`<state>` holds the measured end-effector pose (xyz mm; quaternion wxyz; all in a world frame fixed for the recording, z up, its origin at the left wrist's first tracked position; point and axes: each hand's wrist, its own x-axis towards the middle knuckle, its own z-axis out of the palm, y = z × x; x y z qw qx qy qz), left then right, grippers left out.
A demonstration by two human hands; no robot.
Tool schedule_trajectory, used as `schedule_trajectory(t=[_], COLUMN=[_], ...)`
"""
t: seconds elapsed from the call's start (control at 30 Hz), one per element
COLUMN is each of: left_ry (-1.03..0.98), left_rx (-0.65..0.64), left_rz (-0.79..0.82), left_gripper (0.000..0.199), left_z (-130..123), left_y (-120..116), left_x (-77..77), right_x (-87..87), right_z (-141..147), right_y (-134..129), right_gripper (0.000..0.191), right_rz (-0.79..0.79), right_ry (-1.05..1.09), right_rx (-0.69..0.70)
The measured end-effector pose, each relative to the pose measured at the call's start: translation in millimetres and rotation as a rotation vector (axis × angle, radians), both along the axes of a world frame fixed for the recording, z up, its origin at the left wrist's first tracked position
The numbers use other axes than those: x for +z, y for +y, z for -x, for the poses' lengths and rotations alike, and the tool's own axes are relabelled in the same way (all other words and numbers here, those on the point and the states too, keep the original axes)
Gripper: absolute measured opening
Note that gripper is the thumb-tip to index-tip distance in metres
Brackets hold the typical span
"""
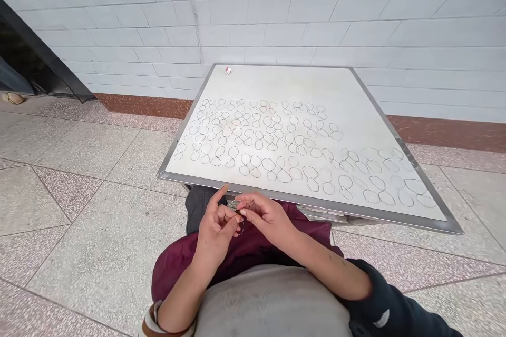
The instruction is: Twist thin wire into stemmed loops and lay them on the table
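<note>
In front of my lap, the fingertips of my left hand (215, 226) and my right hand (266, 217) meet, both pinching a thin wire loop (242, 229). Part of the loop curves above the fingers and part hangs below them. Its middle is hidden between the fingertips, where a small dark reddish spot shows. My left index finger points up, apart from the pinch. Just beyond my hands, a white board (284, 87) with a grey metal edge carries rows of thin figure-eight loops (252, 165). Whether those are all loose wire cannot be made out.
A small white and red object (228, 71) sits at the board's far left corner. Behind the board rises a white block wall (253, 16) with a reddish-brown base strip (446, 131). Speckled floor tiles (103, 231) lie around. A dark doorway (27, 58) is at far left.
</note>
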<state>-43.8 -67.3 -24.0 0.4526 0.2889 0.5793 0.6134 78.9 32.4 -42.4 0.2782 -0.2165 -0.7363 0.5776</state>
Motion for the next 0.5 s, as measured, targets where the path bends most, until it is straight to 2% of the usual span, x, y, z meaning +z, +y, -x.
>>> schedule_trajectory(t=[0.1,0.17,0.37,0.5], left_ry=[0.019,0.032,0.027,0.074], left_rx=[-0.012,-0.020,-0.068,-0.105], left_rz=[0.023,0.029,0.048,0.001], left_gripper=[0.072,0.071,0.079,0.077], left_z=[-1,-1,-5,-8], left_y=[-2,-3,-7,-10], left_x=[-0.8,0.0,4.5,2.8], right_x=[2.9,5.4,9.7,10.5], right_z=[-1,-2,-1,0], right_y=[-4,-5,3,6], right_gripper=[0.021,0.022,0.021,0.017], right_rz=[-0.223,-0.315,-0.367,-0.440], right_ry=[-0.037,-0.063,-0.088,-0.097], right_rx=[-0.035,-0.044,-0.015,0.018])
